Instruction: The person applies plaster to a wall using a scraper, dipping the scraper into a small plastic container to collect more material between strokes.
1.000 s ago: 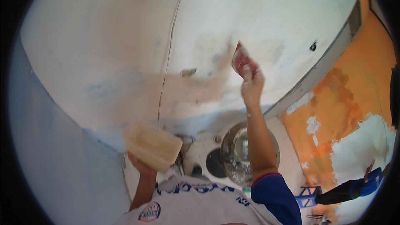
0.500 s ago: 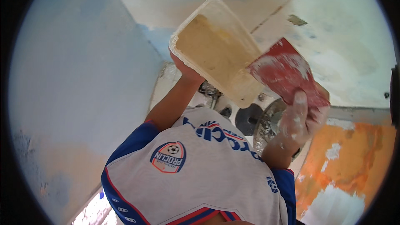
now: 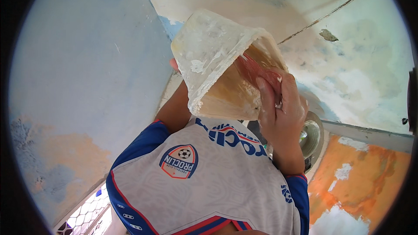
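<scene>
Head view: I see the right hand [image 3: 284, 109] raised at the right of the tub [image 3: 207, 54], its forearm rising from the near side. Thumb and fingers are pinched firmly around the red scraper [image 3: 257, 72], which reaches inside the tub. From the near left, the other forearm angles up behind the tub; only a bit of the left hand [image 3: 174, 65] shows at the tub's left side, so I can't tell how far its fingers curl. The tub tilts, mouth toward the right hand.

A red scraper [image 3: 251, 68] sits inside a tilted, smeared, whitish tub [image 3: 209, 54].
</scene>
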`<state>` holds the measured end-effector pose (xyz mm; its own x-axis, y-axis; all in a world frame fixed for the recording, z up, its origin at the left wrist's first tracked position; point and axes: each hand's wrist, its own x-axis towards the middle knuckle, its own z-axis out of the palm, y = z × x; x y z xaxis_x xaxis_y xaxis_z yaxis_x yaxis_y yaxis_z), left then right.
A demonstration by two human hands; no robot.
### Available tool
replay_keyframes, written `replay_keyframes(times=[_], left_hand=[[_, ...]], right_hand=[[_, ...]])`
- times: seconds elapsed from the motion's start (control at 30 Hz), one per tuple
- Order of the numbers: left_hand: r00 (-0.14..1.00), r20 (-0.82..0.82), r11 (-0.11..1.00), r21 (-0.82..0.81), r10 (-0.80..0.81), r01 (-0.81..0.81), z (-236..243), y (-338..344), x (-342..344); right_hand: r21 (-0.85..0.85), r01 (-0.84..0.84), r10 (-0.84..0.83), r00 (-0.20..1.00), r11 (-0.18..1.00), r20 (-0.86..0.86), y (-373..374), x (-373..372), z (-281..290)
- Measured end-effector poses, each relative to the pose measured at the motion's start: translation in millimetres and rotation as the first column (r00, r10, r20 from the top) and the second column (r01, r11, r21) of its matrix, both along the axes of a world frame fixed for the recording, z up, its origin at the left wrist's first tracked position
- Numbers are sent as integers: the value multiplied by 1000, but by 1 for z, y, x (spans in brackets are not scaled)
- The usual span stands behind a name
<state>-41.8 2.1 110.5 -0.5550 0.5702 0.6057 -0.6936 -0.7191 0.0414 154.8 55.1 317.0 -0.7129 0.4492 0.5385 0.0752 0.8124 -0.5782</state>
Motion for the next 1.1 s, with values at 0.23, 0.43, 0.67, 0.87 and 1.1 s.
replay_keyframes(times=[0.23,0.43,0.67,0.87,1.1], left_hand=[[999,-20,999,36,30,-29,2,-7,-4],[999,-23,998,54,34,-33,7,-11,-1],[999,-26,999,41,31,-30,7,-8,3],[999,-35,999,29,27,-26,6,-4,3],[999,-32,999,37,20,-18,5,-1,5]], right_hand=[[-104,-31,25,998,994,-54,-5,-18,-18],[66,-101,101,995,993,0,1,-23,-19],[-91,-157,151,986,983,-63,8,-18,-13],[-130,-102,90,991,986,-95,10,-10,-15],[-309,-126,106,991,943,-81,12,-4,-16]])
